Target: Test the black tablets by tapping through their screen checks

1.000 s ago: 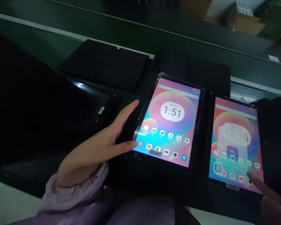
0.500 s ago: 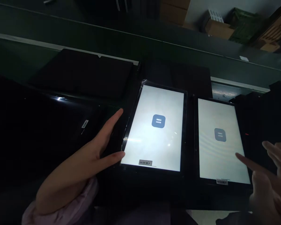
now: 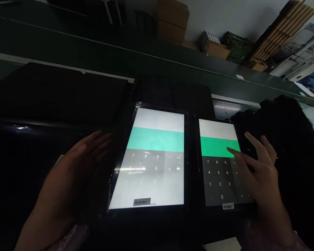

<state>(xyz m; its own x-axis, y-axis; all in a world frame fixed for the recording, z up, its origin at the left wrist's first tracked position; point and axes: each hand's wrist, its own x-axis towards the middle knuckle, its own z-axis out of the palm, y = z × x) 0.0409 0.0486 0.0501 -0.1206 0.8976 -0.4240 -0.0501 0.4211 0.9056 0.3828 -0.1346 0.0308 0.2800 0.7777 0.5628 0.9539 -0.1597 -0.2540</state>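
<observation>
Two lit tablet screens lie side by side, each showing a calculator with a green band. The left tablet (image 3: 146, 139) is slightly larger in view, and its keypad looks partly washed out with white. Over the right tablet (image 3: 217, 148), dark keys show clearly. My right hand (image 3: 259, 170) is above its right side, index fingertip at the green band, other fingers apart; whether it touches the glass I cannot tell. My left hand (image 3: 73, 167) is off the left tablet's left edge, fingers stretched out, dim and holding nothing. A barcode label (image 3: 142, 202) sits at the left tablet's bottom.
Large dark panels (image 3: 68, 94) lie behind and left of the tablets. Black box-shaped items (image 3: 285, 111) stand on the right. A dark green bench (image 3: 151, 52) runs across behind. Beyond it are cardboard boxes (image 3: 172, 19), a green crate (image 3: 237, 45) and stacked wooden slats (image 3: 282, 28).
Both screens went from white with a calculator icon to calculator keypads. My left hand drew away from the left tablet's edge. My right hand moved in over the right tablet. The view shifted right.
</observation>
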